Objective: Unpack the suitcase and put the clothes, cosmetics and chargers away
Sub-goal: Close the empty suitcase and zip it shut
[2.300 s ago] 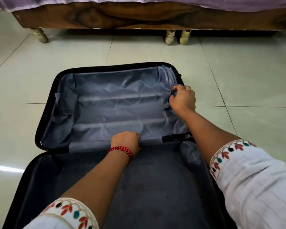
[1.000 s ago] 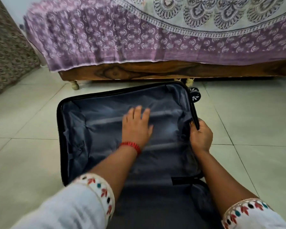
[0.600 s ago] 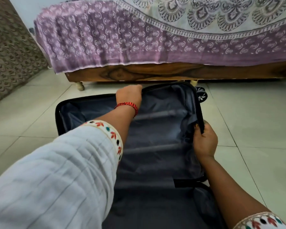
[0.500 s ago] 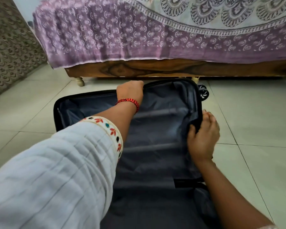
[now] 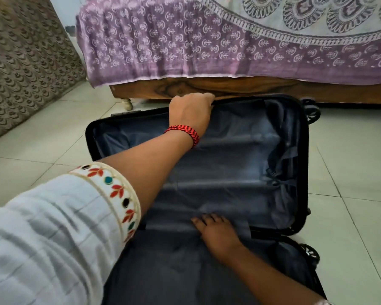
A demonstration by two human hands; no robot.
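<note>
The suitcase (image 5: 89, 139) lay open on the floor (image 5: 350, 172) just beside the bed (image 5: 229, 86), and both halves showed only lining, with no clothes or chargers that I could see. Emptied like that, I judged the hard shell light but stiff, so one grip would swing the far half without buckling it. The grey lining (image 5: 229, 164) looked thin and loose, apt to bunch and slide. My left hand (image 5: 189, 111) had its fingers (image 5: 207, 99) curled over the far rim, the sensible hold. My right hand (image 5: 218, 234) lay flat, fingers straight, pressing the lining near the hinge.
</note>
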